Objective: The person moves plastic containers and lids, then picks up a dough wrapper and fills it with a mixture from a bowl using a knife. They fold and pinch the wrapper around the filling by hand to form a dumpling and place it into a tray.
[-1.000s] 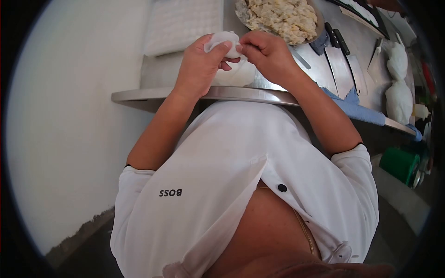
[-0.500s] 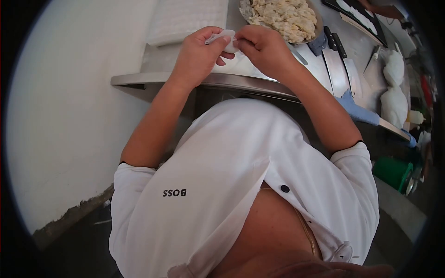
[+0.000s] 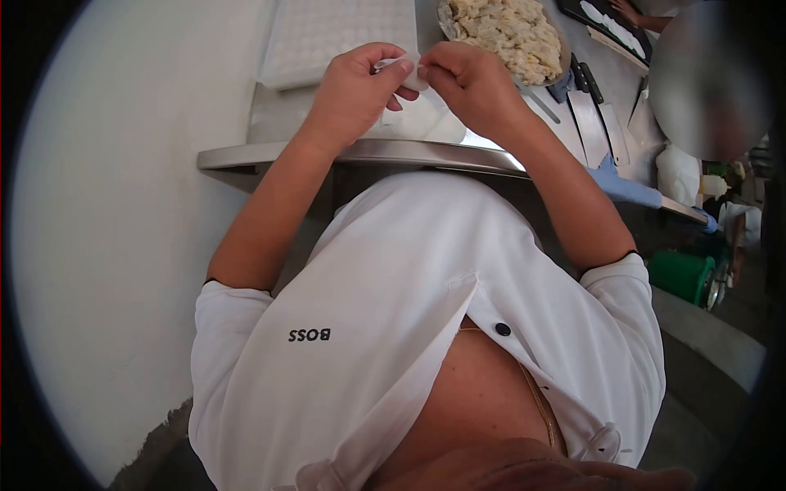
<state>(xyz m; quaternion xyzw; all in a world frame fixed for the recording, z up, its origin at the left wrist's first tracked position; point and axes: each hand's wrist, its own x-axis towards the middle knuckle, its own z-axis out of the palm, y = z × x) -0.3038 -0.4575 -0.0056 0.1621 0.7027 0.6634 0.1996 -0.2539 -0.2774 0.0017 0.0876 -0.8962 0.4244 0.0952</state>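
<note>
My left hand (image 3: 356,94) pinches a small, thin white dumpling wrapper (image 3: 417,80) between thumb and fingers, its lower fingers curled beneath. From the other side, the thumb and forefinger of my right hand (image 3: 473,86) are closed at the wrapper's edge. Both hands are raised over the front of the steel table (image 3: 278,114). Below them lies a white sheet (image 3: 430,124). Whatever is inside the wrapper is hidden by my fingers.
A white dimpled tray (image 3: 340,41) stands behind my left hand. Behind my right is a bowl of pale chunky filling (image 3: 512,41). Two cleavers (image 3: 589,127) and a blue cloth (image 3: 626,188) lie to the right. Another person's hand (image 3: 629,12) is by a black tray (image 3: 598,29).
The view has shifted slightly. The wrapper looks more covered by my fingers, both hands keeping their pinch. A blurred grey round thing has come in at right, covering part of the white bags.
</note>
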